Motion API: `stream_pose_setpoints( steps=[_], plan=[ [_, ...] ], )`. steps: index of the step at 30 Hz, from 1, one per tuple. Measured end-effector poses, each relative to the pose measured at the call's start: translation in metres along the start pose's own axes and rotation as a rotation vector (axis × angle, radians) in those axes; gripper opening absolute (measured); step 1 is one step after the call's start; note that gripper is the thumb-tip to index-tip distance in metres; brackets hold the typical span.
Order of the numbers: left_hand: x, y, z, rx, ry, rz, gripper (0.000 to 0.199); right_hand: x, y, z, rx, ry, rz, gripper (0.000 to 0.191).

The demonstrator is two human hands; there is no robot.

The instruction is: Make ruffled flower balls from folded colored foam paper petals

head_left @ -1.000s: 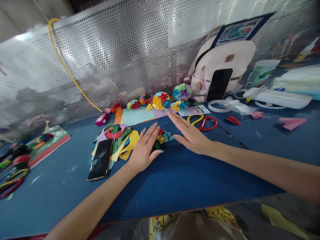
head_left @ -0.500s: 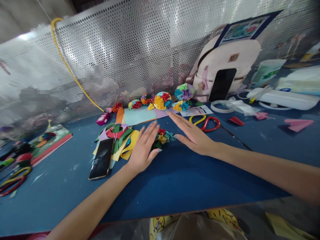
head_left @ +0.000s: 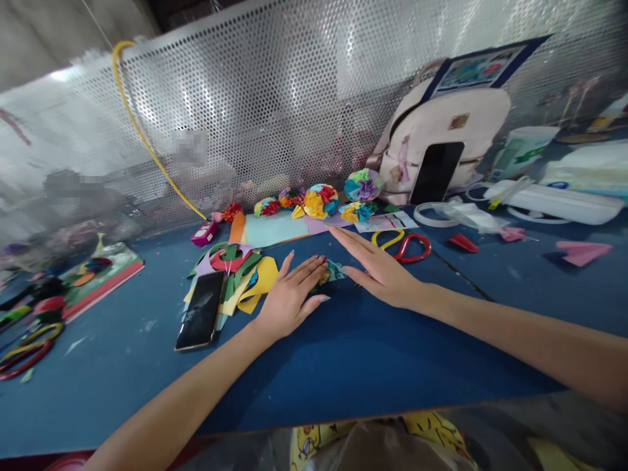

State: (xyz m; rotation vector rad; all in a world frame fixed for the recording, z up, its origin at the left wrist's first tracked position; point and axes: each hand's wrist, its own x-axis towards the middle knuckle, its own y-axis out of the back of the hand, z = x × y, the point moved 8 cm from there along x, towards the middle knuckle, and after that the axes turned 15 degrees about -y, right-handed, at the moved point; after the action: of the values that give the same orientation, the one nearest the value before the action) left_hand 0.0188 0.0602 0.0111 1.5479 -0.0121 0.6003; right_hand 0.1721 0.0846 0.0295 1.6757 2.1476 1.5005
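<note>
My left hand [head_left: 289, 297] lies palm down with its fingers stretched out, covering much of a small multicoloured paper flower [head_left: 335, 271] on the blue table [head_left: 343, 366]. Only the flower's blue-green side and a bit of yellow show. On the other side, my right hand [head_left: 385, 271] is spread flat with its fingertips beside the flower, holding nothing. Left of my left hand, coloured paper strips [head_left: 260, 278] lie in a pile, with a phone [head_left: 200, 311] on their edge.
Several finished paper flowers [head_left: 320, 201] stand behind, near light blue paper [head_left: 275, 229]. Scissors [head_left: 413, 248] lie beyond my right hand. A white backpack [head_left: 441, 124] with a black phone [head_left: 437, 171] leaning on it stands back right. A closed magenta item [head_left: 204, 233] sits left.
My left hand has moved right, onto the small paper flower, and now hides most of it. My right hand has stayed nearly still. The view has tilted slightly.
</note>
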Motion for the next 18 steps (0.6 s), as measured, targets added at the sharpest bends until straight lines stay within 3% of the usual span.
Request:
stream_pose_setpoints(
  steps=[5,7,10,14,18],
  plan=[
    [-0.007,0.018,-0.004,0.012,0.092,0.241,0.064,0.024,-0.005,-0.003,-0.08,0.12,-0.001,0.058],
    [-0.013,0.026,-0.008,-0.031,0.131,0.348,0.061,0.055,-0.014,0.0,-0.228,0.204,-0.024,0.046],
    [-0.02,0.03,-0.019,-0.122,0.202,0.468,0.057,0.121,-0.039,0.023,-0.601,0.176,-0.097,0.037],
    [-0.028,0.027,-0.035,-0.202,0.303,0.54,0.05,0.196,-0.074,0.052,-0.724,0.157,-0.188,0.025],
    [-0.031,0.027,-0.042,-0.231,0.347,0.555,0.047,0.231,-0.107,0.079,-0.804,0.125,-0.254,0.033]
  ],
)
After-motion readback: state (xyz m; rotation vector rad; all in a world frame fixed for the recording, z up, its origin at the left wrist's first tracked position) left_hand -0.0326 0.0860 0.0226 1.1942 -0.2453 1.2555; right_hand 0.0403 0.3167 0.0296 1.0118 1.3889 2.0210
